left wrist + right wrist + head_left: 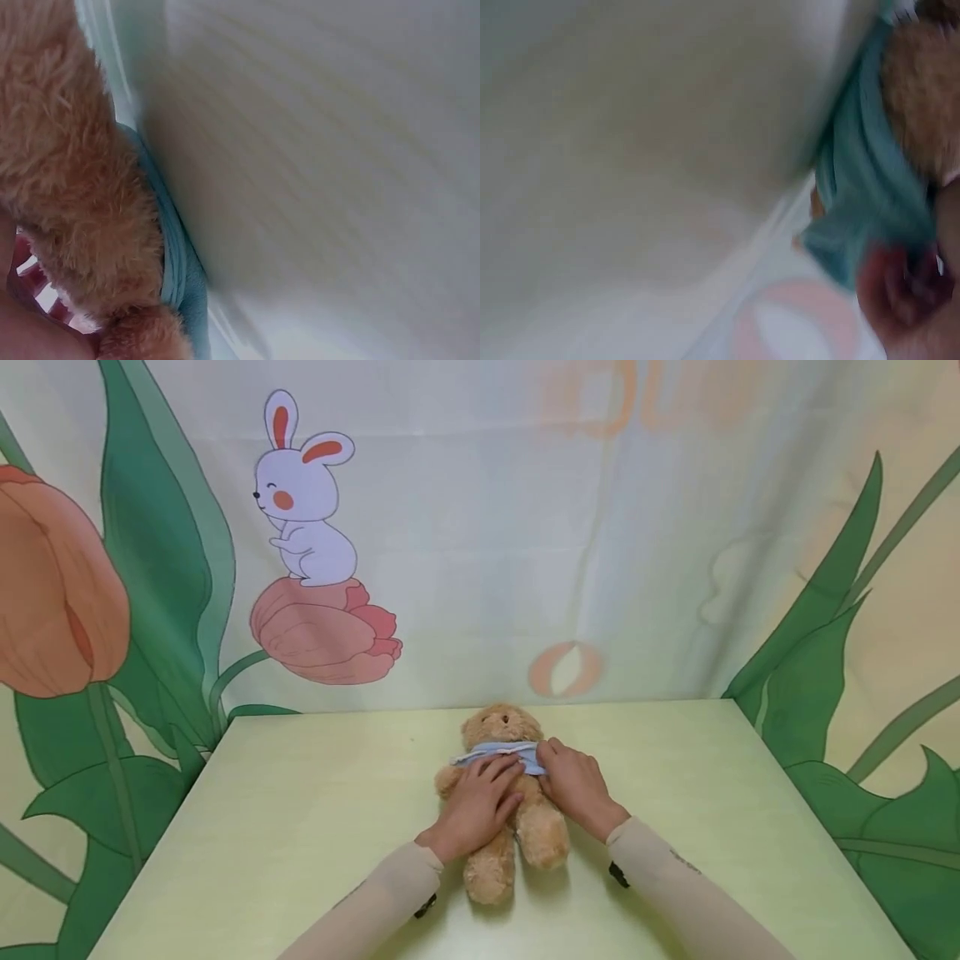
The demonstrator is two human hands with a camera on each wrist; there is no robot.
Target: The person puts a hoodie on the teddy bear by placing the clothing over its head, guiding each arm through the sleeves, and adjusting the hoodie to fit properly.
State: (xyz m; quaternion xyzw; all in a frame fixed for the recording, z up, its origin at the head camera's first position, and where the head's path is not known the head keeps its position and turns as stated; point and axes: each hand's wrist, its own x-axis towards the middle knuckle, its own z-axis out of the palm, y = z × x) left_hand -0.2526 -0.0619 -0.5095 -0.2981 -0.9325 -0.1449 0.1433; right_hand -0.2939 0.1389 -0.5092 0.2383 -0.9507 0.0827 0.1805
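Observation:
A tan teddy bear (529, 795) lies on its back on the table, head toward the far edge. Its light blue shirt (487, 749) is bunched up across the chest. My left hand (471, 806) rests over the bear's belly, fingers stretched toward the shirt's hem. At the shirt's right side, my right hand (576, 781) pinches the cloth. The right wrist view shows a corner of the blue shirt (870, 187) at the curled fingers (885, 289). In the left wrist view, brown fur (75, 165) fills the left side, with part of the left hand (30, 322) below.
The pale green table (315, 793) reaches back to a hanging cloth (465, 568) printed with a rabbit, tulips and leaves. Both forearms, in cream sleeves (375, 902), come in from the near edge with dark straps at the wrists.

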